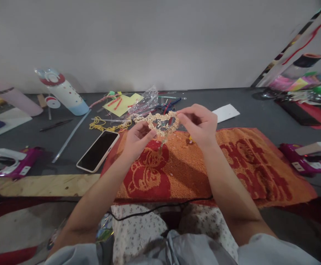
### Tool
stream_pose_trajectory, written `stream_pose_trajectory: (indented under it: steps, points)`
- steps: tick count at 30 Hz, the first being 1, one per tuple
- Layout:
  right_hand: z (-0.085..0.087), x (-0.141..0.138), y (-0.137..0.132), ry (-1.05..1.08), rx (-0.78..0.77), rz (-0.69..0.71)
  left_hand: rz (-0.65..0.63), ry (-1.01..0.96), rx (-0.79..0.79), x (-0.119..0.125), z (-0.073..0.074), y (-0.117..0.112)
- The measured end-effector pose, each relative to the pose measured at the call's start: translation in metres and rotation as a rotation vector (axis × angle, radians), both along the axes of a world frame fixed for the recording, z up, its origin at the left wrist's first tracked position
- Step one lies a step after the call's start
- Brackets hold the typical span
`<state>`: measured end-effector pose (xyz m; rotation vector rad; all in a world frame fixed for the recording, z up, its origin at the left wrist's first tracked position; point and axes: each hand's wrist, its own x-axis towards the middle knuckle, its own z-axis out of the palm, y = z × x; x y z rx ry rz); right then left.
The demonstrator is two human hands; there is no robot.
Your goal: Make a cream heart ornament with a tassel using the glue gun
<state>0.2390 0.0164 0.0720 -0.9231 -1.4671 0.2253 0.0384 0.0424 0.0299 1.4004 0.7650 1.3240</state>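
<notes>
A loop of pale cream beads (pixel 173 129), like a beaded bracelet, is stretched between my two hands above the towel. My left hand (pixel 138 139) pinches its left side between thumb and fingers. The loop's upper right side is pinched by my right hand (pixel 199 121), the fingertips close together. From the bottom of the loop hangs a thin, pale strand, too blurred to make out. Below lies an orange and red towel (pixel 188 165). Small loose pieces show through the middle of the loop.
Left of the towel lie a phone (pixel 98 151), yellow cord (pixel 102 124) and a clear strip (pixel 70 138). Behind are yellow paper (pixel 118 106), a crumpled plastic bag (pixel 146 101) and a white bottle (pixel 63 92). Purple power strips (pixel 303 158) flank the towel. White paper (pixel 226 112) lies beyond my right hand.
</notes>
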Motion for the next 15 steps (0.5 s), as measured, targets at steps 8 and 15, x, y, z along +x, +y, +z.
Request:
stream_pose_trajectory:
  steps: [8, 15]
  points:
    - [-0.005, -0.013, -0.002, -0.292, 0.082, -0.041, 0.041, 0.174, 0.181, 0.001, -0.003, -0.002]
    - [-0.005, -0.015, -0.003, -0.207, 0.048, -0.021, 0.058, 0.226, 0.293, 0.002, -0.01, 0.0]
